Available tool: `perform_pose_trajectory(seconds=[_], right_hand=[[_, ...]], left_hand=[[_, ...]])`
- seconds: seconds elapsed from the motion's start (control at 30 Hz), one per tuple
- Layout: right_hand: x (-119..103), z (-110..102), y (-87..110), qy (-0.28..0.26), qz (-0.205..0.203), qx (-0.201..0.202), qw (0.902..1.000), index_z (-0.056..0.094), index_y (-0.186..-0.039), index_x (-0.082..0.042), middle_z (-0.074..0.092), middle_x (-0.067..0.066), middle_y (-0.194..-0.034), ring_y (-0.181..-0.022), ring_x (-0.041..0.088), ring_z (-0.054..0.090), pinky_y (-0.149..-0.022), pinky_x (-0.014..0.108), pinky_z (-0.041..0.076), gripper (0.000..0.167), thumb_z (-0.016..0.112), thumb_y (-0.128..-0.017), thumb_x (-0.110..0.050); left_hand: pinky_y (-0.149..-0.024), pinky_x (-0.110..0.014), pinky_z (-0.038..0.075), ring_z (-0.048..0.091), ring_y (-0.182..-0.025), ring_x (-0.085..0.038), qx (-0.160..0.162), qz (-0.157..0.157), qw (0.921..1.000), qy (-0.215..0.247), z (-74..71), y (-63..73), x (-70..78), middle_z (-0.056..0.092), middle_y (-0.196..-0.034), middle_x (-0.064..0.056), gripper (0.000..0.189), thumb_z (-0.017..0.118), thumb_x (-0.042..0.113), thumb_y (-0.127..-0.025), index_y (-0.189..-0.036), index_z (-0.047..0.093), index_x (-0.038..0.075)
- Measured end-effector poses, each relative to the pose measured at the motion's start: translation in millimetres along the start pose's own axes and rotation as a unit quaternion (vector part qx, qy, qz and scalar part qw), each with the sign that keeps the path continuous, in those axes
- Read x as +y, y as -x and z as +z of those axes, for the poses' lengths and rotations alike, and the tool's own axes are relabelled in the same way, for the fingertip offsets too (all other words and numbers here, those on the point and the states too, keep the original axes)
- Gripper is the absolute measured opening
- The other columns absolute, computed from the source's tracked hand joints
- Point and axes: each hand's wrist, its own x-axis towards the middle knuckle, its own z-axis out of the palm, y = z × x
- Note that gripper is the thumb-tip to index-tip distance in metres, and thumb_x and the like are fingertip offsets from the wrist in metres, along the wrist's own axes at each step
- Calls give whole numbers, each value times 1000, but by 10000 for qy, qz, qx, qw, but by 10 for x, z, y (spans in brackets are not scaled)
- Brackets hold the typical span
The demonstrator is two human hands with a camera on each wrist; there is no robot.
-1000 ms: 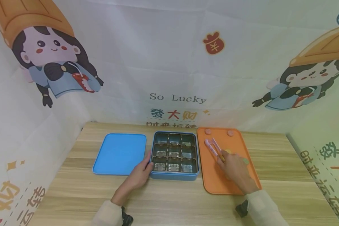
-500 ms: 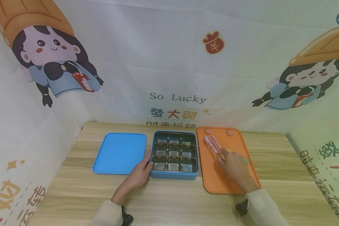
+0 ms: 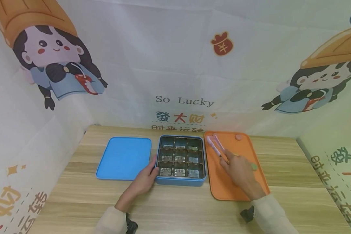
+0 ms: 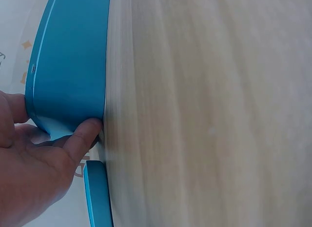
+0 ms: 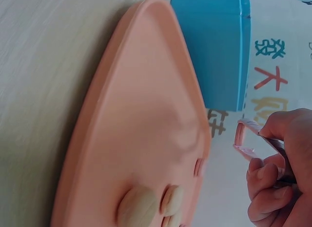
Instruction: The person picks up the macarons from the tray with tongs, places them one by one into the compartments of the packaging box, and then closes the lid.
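Behind the tabletop (image 3: 169,209) hangs a printed cloth (image 3: 181,61). The orange tray (image 3: 222,189) lies on the right, just beside the box; whether they touch at the back corner is hard to tell. A knock from either could jolt the other.

The blue box (image 3: 180,182) stands mid-tabletop, its nine compartments facing up, and the blue lid (image 3: 124,158) lies flat to its left. The left hand (image 3: 147,178) curls thumb and fingers round the box's near-left corner; pushing too hard there could slide the box into the tray.

The right hand (image 3: 240,170), above the tray, grips the pink tongs (image 3: 213,146), their tips a little apart near the tray's far-left corner. I cannot tell whether they pinch anything. An off-centre squeeze could make a small piece skid or drop.

A pink round piece (image 3: 238,137) sits near the tray's far edge, where a sideways nudge could press it against the rim. A green piece (image 3: 253,166) lies beside the right hand, close enough to be brushed. Another greenish piece (image 3: 194,149) rests in the box's back-right compartment.
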Motion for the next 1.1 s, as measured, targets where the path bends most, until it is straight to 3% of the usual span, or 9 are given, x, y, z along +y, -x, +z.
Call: perform_pose_trajectory(seconds=[0.3, 0.5, 0.7, 1.1], right_hand=[[-189, -29, -67, -38, 47, 27, 10000, 55, -88, -10, 37, -4, -51, -40, 13, 36, -37, 25, 26, 15, 63, -94, -22], [-312, -11, -107, -139, -147, 50, 9998, 59, -94, -9, 36, -4, -51, -39, 12, 34, -38, 24, 23, 11, 64, -92, -19], [-425, 22, -118, -181, -216, -58, 9996, 63, -105, -8, 37, -4, -51, -40, 12, 35, -38, 23, 25, 17, 66, -91, -17], [-558, 111, -133, -82, -408, -149, 9990, 61, -100, -10, 36, -6, -50, -40, 12, 38, -36, 24, 26, 15, 67, -91, -22]], left_hand=[[-120, -52, 23, 23, -148, -37, 15, 5, 10000, 46, -5, -7, -4, 21, -161, -21, 57, 36, 18, -108, -157, 15, -1], [-119, -52, 24, 24, -147, -38, 40, 37, 10000, -3, -7, -5, -11, 23, -160, -23, 57, 37, 16, -107, -156, 16, -3], [-119, -52, 24, 24, -147, -38, 38, 69, 10000, -3, -6, 2, 3, 23, -160, -22, 57, 37, 16, -107, -157, 16, -2], [-119, -53, 25, 24, -147, -38, 25, 46, 10000, 28, -4, 4, 18, 23, -160, -22, 57, 37, 16, -107, -157, 15, -2]])
